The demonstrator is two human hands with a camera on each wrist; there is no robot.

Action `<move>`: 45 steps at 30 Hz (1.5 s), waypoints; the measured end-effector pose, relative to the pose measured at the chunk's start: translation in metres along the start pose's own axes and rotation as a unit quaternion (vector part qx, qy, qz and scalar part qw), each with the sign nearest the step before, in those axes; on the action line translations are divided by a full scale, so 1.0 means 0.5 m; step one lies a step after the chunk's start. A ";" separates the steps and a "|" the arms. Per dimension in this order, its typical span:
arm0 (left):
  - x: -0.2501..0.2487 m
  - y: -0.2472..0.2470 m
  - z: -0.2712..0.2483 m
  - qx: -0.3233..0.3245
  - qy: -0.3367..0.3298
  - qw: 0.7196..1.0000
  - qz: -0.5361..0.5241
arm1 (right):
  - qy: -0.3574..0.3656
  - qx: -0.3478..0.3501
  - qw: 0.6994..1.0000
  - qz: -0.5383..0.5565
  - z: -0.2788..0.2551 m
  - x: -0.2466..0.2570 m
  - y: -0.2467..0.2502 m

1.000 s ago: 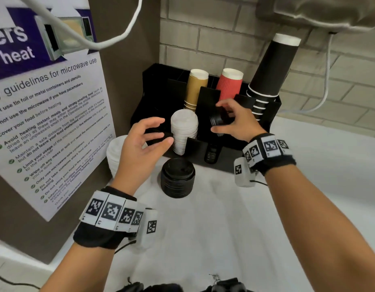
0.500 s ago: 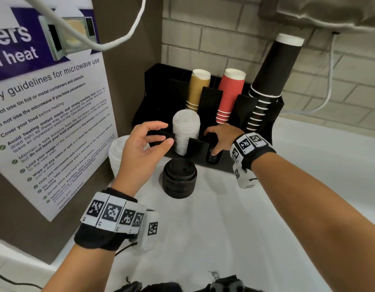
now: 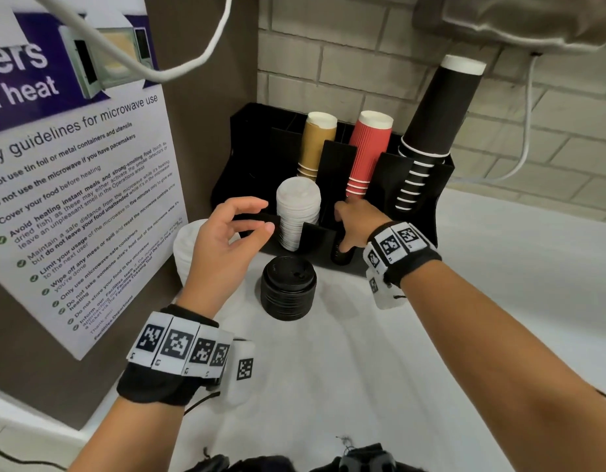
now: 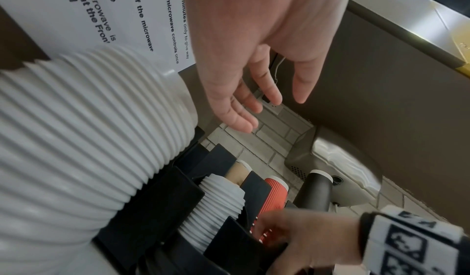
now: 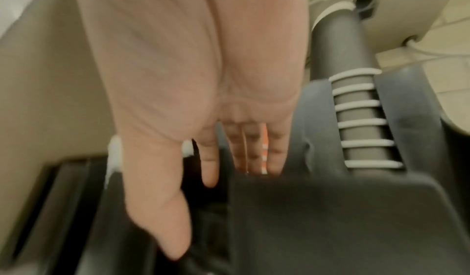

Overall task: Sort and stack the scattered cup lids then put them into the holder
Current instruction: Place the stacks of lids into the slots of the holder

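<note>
The black holder stands against the brick wall. A white lid stack sits in its front left slot. My right hand reaches down into the slot beside it, fingers straight, thumb over small black lids at the slot's front; the right wrist view shows this hand blurred, inside the holder. My left hand hovers empty, fingers loosely spread, left of the holder. A black lid stack stands on the counter before the holder. Another white lid stack stands behind my left hand, large in the left wrist view.
Brown, red and tall black cup stacks fill the holder's back slots. A panel with a microwave poster closes the left side. A cable hangs at the right wall. White counter lies in front.
My right hand has carried the small black lids down from above the holder into the front slot and stays there. My left hand has hardly moved.
</note>
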State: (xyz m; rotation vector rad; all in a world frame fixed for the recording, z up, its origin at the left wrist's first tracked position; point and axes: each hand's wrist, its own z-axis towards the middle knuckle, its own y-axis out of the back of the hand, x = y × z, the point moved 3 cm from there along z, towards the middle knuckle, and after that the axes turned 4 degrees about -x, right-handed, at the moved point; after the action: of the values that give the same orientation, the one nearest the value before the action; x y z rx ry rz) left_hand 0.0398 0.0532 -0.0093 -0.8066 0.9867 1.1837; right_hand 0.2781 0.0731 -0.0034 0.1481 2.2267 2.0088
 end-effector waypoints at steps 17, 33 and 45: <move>0.003 0.006 -0.002 0.014 -0.006 1.000 -0.002 | 0.141 0.059 0.970 0.186 -0.059 0.154 -0.125; 0.023 -0.020 0.001 0.103 0.019 0.994 -0.026 | 0.112 -0.103 0.796 0.586 -0.130 0.088 -0.009; 0.019 -0.065 -0.008 0.188 0.024 0.976 -0.107 | 0.132 -0.075 0.721 0.676 -0.200 0.072 0.010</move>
State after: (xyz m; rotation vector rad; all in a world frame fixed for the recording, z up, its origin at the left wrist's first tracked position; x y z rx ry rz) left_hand 0.0716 0.0462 -0.0195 -0.6220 1.0932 0.7634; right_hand 0.2258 -0.0184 0.0100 2.1269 2.2072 2.8383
